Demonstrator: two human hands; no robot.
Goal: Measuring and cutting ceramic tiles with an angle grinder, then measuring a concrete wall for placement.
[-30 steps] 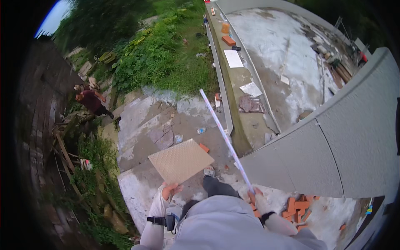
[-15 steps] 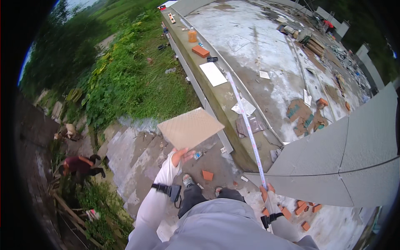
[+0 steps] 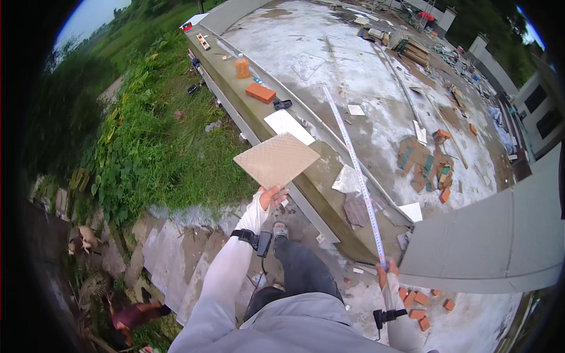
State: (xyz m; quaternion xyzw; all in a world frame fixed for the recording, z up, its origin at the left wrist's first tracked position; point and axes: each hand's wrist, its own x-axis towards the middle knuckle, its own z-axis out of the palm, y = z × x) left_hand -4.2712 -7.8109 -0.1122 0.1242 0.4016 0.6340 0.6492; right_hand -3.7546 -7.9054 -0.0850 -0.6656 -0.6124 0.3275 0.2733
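My left hand (image 3: 272,198) grips the near corner of a beige square tile (image 3: 277,160). The tile's ribbed face is turned up, and it is held over the inner edge of the low wall ledge (image 3: 321,154). In my right hand (image 3: 387,274) is the near end of a long, narrow white bar (image 3: 355,159) with printed marks along it. The bar slants forward and left above the ledge, its far end over the pale slab. A white tile (image 3: 289,127) lies on the ledge just beyond the beige one.
Along the ledge stand a red brick (image 3: 260,93), an orange bottle (image 3: 242,66) and a dark small object (image 3: 282,105). Several loose bricks (image 3: 420,297) lie by my right arm. Grey panels (image 3: 488,229) flank the ledge's near end. Another person (image 3: 133,318) is at lower left.
I have stepped forward along the ledge. The beige tile has come over the ledge beside the white tile, and the bar moved along with my right hand. The other person shifted lower in view.
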